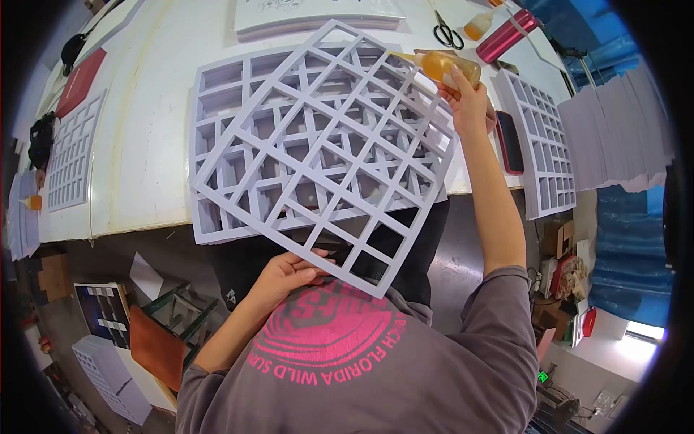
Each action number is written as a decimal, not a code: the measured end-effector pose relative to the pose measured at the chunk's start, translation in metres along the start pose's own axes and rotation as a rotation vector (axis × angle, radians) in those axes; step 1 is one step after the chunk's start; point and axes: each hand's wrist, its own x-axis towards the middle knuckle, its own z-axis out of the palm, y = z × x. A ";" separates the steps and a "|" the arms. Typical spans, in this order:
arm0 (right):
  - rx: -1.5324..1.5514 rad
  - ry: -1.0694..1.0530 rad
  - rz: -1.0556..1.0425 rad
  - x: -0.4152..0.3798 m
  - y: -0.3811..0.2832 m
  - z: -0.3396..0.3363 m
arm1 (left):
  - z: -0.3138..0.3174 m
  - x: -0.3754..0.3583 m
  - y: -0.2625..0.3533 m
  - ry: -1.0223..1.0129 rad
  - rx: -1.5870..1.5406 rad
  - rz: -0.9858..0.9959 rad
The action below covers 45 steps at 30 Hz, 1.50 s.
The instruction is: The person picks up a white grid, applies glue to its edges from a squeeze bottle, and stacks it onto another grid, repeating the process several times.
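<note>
My left hand [293, 273] pinches the near edge of a pale grey lattice panel [325, 155] with many square openings. The panel is turned at an angle and lies over a deeper compartment frame [217, 230] on the white table. In my right hand [468, 101] is a glue bottle [450, 69] with amber liquid, its narrow nozzle pointing left at the panel's far right edge. Whether the nozzle touches the panel I cannot tell.
Right of the frame lie a phone [510, 142] and another compartment frame [549, 145]. Black scissors [447, 30], a second bottle [478, 27] and a red flask [507, 36] stand or lie at the back right. A lattice panel [75, 155] lies left.
</note>
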 end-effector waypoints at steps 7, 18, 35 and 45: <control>0.014 -0.151 0.096 -0.074 -0.007 -0.001 | -0.005 0.002 -0.003 -0.012 0.023 -0.028; 0.034 -0.352 0.343 -0.207 -0.012 0.023 | -0.006 0.011 -0.006 -0.040 0.003 0.035; 0.075 0.118 0.004 -0.085 -0.031 -0.072 | -0.018 -0.002 0.009 0.130 -0.295 0.173; -0.073 0.195 -0.033 -0.066 -0.032 -0.093 | -0.011 0.002 0.002 0.109 -0.244 0.094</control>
